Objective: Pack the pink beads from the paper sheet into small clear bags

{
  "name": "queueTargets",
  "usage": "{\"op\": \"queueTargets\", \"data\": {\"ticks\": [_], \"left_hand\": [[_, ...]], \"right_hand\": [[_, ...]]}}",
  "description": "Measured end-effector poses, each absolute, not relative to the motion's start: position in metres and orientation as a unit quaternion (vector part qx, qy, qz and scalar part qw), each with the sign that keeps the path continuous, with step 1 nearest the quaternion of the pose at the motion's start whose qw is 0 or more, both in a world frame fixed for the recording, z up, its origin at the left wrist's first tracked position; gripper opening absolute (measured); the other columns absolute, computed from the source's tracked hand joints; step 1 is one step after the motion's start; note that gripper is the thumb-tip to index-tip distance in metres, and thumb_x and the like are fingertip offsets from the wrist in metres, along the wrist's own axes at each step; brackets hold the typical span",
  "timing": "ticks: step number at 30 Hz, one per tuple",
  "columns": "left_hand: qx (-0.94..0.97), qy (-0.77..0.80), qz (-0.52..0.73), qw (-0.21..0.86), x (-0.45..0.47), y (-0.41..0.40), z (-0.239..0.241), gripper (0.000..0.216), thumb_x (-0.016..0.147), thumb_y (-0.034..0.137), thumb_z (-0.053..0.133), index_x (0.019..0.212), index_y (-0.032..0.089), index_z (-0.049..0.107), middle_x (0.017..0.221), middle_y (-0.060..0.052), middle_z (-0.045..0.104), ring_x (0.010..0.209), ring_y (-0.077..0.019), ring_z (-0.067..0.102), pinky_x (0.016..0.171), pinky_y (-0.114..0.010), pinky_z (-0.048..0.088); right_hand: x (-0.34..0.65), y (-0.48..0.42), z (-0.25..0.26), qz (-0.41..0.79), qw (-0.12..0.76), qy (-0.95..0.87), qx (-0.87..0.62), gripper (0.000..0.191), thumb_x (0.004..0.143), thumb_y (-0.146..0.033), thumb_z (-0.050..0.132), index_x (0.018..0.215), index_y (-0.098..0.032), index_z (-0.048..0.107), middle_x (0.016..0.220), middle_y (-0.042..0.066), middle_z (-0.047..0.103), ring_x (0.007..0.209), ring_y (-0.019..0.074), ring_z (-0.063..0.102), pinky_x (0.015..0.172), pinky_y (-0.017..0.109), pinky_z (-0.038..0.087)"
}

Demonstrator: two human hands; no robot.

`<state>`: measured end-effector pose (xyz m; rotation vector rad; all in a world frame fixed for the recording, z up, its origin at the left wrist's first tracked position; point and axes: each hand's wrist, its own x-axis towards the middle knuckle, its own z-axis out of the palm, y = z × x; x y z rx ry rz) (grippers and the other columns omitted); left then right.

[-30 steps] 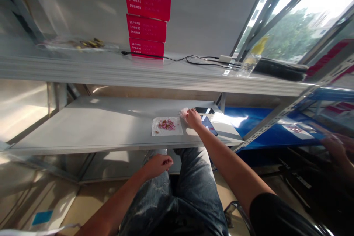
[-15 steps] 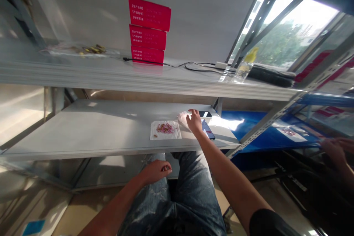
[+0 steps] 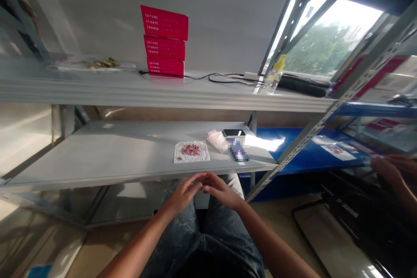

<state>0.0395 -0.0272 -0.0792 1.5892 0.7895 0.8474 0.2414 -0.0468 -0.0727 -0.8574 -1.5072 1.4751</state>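
Observation:
In front of the lower shelf's front edge, above my lap, my left hand point(image 3: 185, 194) and my right hand point(image 3: 224, 192) come together with fingertips meeting. On both hands the thumb stands apart from the gently curved fingers. I make out nothing held in either; the inner side of the fingers is partly hidden. Just beyond them, a white sheet point(image 3: 202, 156) on the shelf carries a pile of small pink and gold bead-like pieces point(image 3: 191, 150). A crumpled clear pinkish plastic bag point(image 3: 216, 140) lies to its right, beside a phone point(image 3: 237, 150) with a blurred-out screen.
A second dark phone point(image 3: 233, 133) lies behind the first. The upper shelf point(image 3: 195, 95) holds stacked red boxes point(image 3: 165, 47), a black cable point(image 3: 195, 78), a yellow-topped clear bottle point(image 3: 275, 74) and a bag of yellowish pieces point(image 3: 106, 63). At the right, another person's hands point(image 3: 391, 169) are near a blue shelf point(image 3: 298, 156).
My right hand has drawn back from beside the plastic bag and phones to meet my left hand. The left has risen slightly and its curled fingers have straightened. The view has shifted slightly.

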Motion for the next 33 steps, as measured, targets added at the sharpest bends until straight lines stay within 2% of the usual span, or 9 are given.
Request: {"op": "queueTargets", "data": {"ticks": [3,5,9,12,14,17,21,28,33], "left_hand": [[0.663,0.311,0.359,0.578,0.047,-0.036,-0.078,0.057,0.097,0.052,0.054,0.148,0.027,0.05,0.151,-0.01,0.055,0.138,-0.0274,0.052,0.118,-0.044,0.04],[0.665,0.318,0.346,0.581,0.051,-0.04,-0.085,0.062,0.095,0.059,0.053,0.147,0.026,0.049,0.151,-0.011,0.054,0.138,-0.0284,0.051,0.118,-0.044,0.04],[0.674,0.359,0.309,0.567,0.056,-0.045,-0.103,0.065,0.093,0.065,0.048,0.145,0.026,0.047,0.14,-0.011,0.059,0.13,-0.0289,0.055,0.112,-0.045,0.042],[0.677,0.373,0.299,0.56,0.057,-0.045,-0.11,0.065,0.094,0.065,0.046,0.145,0.025,0.042,0.125,-0.01,0.063,0.118,-0.0283,0.059,0.106,-0.043,0.045],[0.682,0.383,0.307,0.543,0.058,-0.044,-0.111,0.062,0.093,0.066,0.044,0.138,0.024,0.045,0.115,-0.009,0.064,0.111,-0.0276,0.06,0.101,-0.041,0.046],[0.7,0.387,0.31,0.514,0.059,-0.044,-0.106,0.055,0.092,0.069,0.04,0.117,0.022,0.053,0.105,-0.008,0.062,0.102,-0.026,0.058,0.095,-0.038,0.047],[0.711,0.377,0.308,0.507,0.058,-0.046,-0.099,0.048,0.09,0.069,0.038,0.093,0.023,0.051,0.089,-0.004,0.056,0.088,-0.0227,0.054,0.085,-0.035,0.047],[0.7,0.367,0.315,0.525,0.058,-0.049,-0.091,0.045,0.09,0.066,0.041,0.084,0.022,0.049,0.08,-0.001,0.048,0.081,-0.0199,0.047,0.079,-0.033,0.043],[0.702,0.369,0.299,0.53,0.056,-0.048,-0.089,0.045,0.087,0.067,0.046,0.083,0.022,0.048,0.076,0.0,0.046,0.077,-0.0194,0.046,0.077,-0.032,0.043]], "right_hand": [[0.232,-0.053,-0.08,0.667,0.416,-0.544,-0.293,0.061,0.086,-0.064,0.07,0.138,-0.033,0.058,0.136,0.007,0.062,0.128,0.0293,0.057,0.106,0.048,0.047],[0.226,-0.056,-0.089,0.712,0.409,-0.505,-0.266,0.07,0.082,-0.071,0.07,0.14,-0.033,0.057,0.138,0.008,0.06,0.131,0.0307,0.055,0.108,0.05,0.045],[0.221,-0.062,-0.106,0.78,0.38,-0.44,-0.23,0.082,0.077,-0.074,0.073,0.146,-0.037,0.05,0.152,0.01,0.046,0.132,0.0324,0.054,0.104,0.053,0.049],[0.221,-0.065,-0.111,0.814,0.351,-0.414,-0.208,0.083,0.077,-0.076,0.071,0.148,-0.04,0.045,0.153,0.008,0.043,0.131,0.0309,0.054,0.104,0.054,0.048],[0.219,-0.066,-0.11,0.821,0.346,-0.407,-0.202,0.084,0.078,-0.078,0.069,0.149,-0.041,0.043,0.153,0.007,0.043,0.133,0.03,0.052,0.106,0.054,0.046],[0.215,-0.068,-0.104,0.827,0.335,-0.405,-0.2,0.083,0.078,-0.08,0.067,0.148,-0.041,0.043,0.152,0.007,0.044,0.135,0.0286,0.05,0.107,0.051,0.045],[0.211,-0.073,-0.094,0.839,0.311,-0.41,-0.179,0.077,0.08,-0.082,0.062,0.143,-0.04,0.049,0.15,0.006,0.048,0.136,0.0269,0.048,0.108,0.047,0.045],[0.206,-0.08,-0.087,0.847,0.289,-0.419,-0.153,0.084,0.078,-0.086,0.058,0.15,-0.045,0.042,0.151,0.005,0.047,0.138,0.0272,0.046,0.113,0.052,0.039],[0.207,-0.078,-0.09,0.852,0.291,-0.414,-0.132,0.081,0.077,-0.085,0.061,0.147,-0.048,0.044,0.152,0.002,0.046,0.139,0.0246,0.045,0.111,0.045,0.043]]}}
